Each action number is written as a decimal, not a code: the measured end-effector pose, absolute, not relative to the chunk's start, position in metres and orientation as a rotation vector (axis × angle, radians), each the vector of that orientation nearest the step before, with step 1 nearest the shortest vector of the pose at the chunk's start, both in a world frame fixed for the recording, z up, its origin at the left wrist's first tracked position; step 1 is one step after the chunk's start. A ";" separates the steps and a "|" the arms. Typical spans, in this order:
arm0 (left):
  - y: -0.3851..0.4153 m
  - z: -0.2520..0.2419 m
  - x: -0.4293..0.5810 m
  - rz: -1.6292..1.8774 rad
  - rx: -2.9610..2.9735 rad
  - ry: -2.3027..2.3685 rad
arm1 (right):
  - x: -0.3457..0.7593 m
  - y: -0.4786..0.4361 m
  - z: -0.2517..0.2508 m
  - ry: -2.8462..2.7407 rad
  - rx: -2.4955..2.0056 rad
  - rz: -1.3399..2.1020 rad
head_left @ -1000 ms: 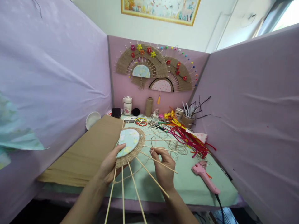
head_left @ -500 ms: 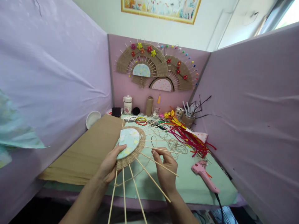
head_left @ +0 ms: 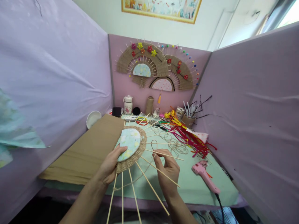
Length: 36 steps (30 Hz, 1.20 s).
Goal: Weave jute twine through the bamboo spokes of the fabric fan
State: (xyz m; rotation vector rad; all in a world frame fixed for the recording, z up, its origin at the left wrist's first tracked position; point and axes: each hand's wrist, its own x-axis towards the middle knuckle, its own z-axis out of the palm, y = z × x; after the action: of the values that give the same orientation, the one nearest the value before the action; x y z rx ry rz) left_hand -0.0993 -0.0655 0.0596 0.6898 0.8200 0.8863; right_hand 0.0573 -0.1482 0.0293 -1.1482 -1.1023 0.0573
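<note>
A half-round woven fan (head_left: pixel 133 161) is tilted on its side, its light blue floral cloth centre (head_left: pixel 130 141) edged by a band of woven twine. Several thin wooden sticks (head_left: pixel 151 184) spread outward from that band. My left hand (head_left: pixel 113 165) grips the fan's straight side, thumb on the cloth. Between the fingertips of my right hand (head_left: pixel 168 169) is pinched a strand of twine (head_left: pixel 147 168), which loops below the band, across the lower sticks to the lowest one. My right fingers are among the sticks on the right.
On the table's right lie a pink glue gun (head_left: pixel 205 177), red and yellow pipe cleaners (head_left: pixel 187 133) and loose twine coils (head_left: pixel 177 146). Cardboard (head_left: pixel 88 152) covers the left. At the back stand a white jar (head_left: pixel 128 105) and a twine spool (head_left: pixel 149 106). Finished fans (head_left: pixel 144 56) hang behind.
The fan has turned slightly, its lower sticks swinging left and its right-hand sticks dipping. My right hand has shifted a little right and down, still pinching the twine.
</note>
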 end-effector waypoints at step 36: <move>-0.068 0.058 -0.097 0.884 0.686 0.827 | 0.059 -0.153 0.020 -1.015 -1.208 0.167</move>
State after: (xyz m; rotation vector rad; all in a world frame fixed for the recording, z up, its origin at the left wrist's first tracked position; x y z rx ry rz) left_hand -0.0974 -0.0680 0.0578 0.6858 0.8269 0.8844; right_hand 0.0587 -0.1530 0.0204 -1.2081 -1.0149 0.1669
